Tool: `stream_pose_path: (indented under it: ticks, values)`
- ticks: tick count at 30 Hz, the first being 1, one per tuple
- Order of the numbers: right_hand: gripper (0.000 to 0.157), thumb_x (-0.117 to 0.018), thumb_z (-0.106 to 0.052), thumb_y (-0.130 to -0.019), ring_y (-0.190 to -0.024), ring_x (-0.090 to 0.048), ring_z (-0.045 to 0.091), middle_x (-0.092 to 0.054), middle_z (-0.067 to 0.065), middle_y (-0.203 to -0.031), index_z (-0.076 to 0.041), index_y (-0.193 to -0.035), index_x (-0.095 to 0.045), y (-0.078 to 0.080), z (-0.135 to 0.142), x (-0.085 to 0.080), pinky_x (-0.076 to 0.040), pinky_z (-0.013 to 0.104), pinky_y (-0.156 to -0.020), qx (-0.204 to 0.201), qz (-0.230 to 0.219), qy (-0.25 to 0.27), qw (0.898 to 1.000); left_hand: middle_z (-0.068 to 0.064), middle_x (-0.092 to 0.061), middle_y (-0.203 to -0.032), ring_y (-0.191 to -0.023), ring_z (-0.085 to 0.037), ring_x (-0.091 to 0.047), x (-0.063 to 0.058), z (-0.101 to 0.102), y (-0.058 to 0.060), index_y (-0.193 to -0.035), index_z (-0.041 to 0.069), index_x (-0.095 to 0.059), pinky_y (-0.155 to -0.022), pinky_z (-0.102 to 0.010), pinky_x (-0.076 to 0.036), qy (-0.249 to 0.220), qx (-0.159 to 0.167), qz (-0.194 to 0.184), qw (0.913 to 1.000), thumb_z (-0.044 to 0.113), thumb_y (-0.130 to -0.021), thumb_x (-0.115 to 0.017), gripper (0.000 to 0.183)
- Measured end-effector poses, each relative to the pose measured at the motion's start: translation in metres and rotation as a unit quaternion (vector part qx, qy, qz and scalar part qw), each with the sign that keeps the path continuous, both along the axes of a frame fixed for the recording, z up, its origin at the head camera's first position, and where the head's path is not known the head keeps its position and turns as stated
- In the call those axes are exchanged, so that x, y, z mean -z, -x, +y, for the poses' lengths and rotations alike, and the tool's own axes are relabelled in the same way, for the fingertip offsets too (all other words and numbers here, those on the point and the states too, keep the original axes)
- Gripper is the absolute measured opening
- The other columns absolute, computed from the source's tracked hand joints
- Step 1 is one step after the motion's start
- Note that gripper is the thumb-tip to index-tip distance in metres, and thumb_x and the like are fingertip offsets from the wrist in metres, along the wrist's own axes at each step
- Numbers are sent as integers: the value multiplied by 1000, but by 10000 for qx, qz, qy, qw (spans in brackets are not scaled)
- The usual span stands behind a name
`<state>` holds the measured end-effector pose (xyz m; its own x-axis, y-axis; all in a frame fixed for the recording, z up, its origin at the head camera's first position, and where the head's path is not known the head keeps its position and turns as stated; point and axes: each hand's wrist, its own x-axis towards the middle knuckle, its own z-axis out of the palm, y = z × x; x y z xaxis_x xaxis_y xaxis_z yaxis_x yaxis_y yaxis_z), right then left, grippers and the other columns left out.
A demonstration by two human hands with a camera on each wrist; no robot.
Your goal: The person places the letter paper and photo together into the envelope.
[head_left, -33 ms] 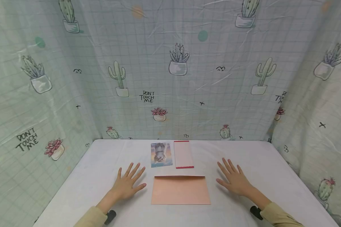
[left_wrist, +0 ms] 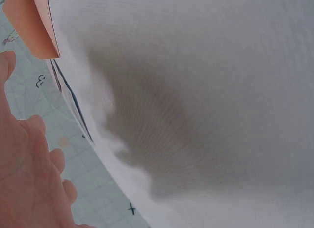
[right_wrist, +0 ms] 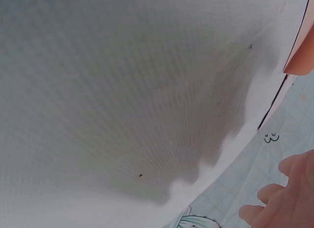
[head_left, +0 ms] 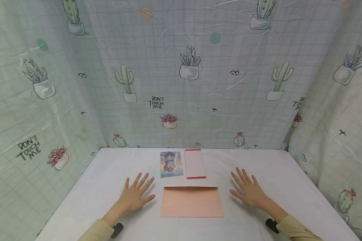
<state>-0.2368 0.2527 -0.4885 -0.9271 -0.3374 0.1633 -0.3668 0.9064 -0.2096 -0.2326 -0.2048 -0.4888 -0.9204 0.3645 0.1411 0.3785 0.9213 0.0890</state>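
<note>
Left hand [head_left: 134, 197]: palm down above the white table [head_left: 87, 197], at 9 o'clock from the peach envelope [head_left: 192, 204]; the forearm enters from 7 o'clock, the fingers point toward 1 o'clock, and the thumb juts toward 2 o'clock.
Right hand [head_left: 249, 193]: a near mirror of the left, palm down at 3 o'clock from the envelope; the forearm enters from 5 o'clock, the fingers point toward 11 o'clock, and the thumb toward 10 o'clock.
Grip: both hands spread, digits fanned apart; the wrist views show each raised over its shadow.
Hands: two, with five digits visible on each in the head view.
Sleeves [head_left: 98, 231]: two, tan, each beside a dark wrist piece [head_left: 117, 230].
Envelope: one, lying lengthwise between the hands, near both; its flap, along the 12 o'clock edge, stands raised in the wrist views.
Picture card [head_left: 171, 164]: one, at 11 o'clock from the envelope, bearing a grey animal.
Pale pink strip [head_left: 195, 164]: one, at 12 o'clock from the envelope, just beside the card, with two red ends.
Cactus-print cloth [head_left: 211, 90]: hung behind the table and at both sides; three "DON'T TOUCH ME" letterings, the one at 2 o'clock partly hidden.
</note>
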Motion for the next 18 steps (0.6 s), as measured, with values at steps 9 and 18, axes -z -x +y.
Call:
stream_pose_path:
  ticks: [9, 18]
  values:
    - [70, -45, -52, -86, -139, -9, 31, -14, 11, -150, -14, -141, -26, -2, -2, -3, -10, 62, -103, -79, 90, -11, 9999, -6, -26, -147, -136, -34, -18, 1, 1, -1, -139, 24, -32, -101, -66, -7, -110, 64, 188, 9997, 61, -83, -42, 68]
    - [70, -46, -53, -86, -138, -11, 32, -16, 12, -150, -16, -142, -26, -3, -4, -1, -10, 61, -104, -128, 2, 47, 9999, -4, -20, -149, -137, -35, -14, -5, 4, -3, -140, 25, -27, -101, -67, -5, 80, 3, -137, 9999, 60, -83, -43, 68]
